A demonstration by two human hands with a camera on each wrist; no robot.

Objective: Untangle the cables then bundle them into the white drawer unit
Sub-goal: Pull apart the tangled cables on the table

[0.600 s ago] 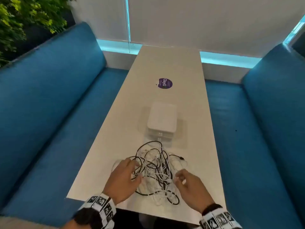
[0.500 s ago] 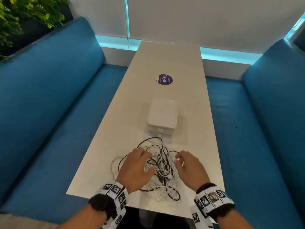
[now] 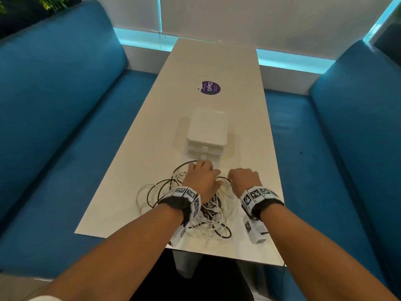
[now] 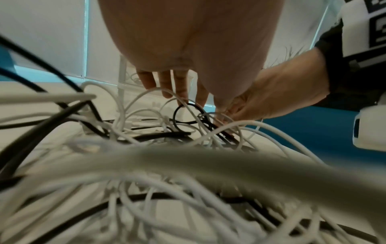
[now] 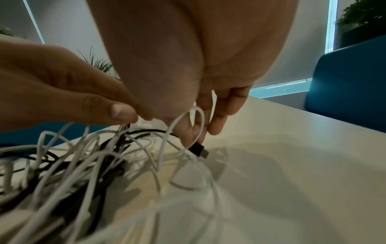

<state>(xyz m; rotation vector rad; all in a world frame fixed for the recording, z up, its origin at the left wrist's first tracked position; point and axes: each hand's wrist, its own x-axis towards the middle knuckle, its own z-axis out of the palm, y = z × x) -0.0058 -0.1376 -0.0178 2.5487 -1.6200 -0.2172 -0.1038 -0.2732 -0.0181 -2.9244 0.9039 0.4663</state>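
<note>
A tangle of white and black cables (image 3: 208,216) lies on the near end of the white table (image 3: 217,61). Just beyond it stands the white drawer unit (image 3: 207,129), its drawers closed. My left hand (image 3: 201,179) lies over the far part of the tangle. Its fingers (image 4: 165,85) are straight and touch a white strand and a black loop (image 4: 183,109). My right hand (image 3: 243,177) is curled beside it. In the right wrist view the right hand (image 5: 200,132) pinches a black cable just behind its plug (image 5: 198,149), with a white strand looped over the fingers.
Blue sofa seats flank the table on the left (image 3: 54,105) and right (image 3: 347,127). A round purple sticker (image 3: 210,88) is stuck on the table beyond the drawer unit. A white wall and a lit window strip close off the far end.
Both hands have moved forward over the tangle toward the drawer unit. The right hand has closed on the black cable's plug end at the tangle's right side.
</note>
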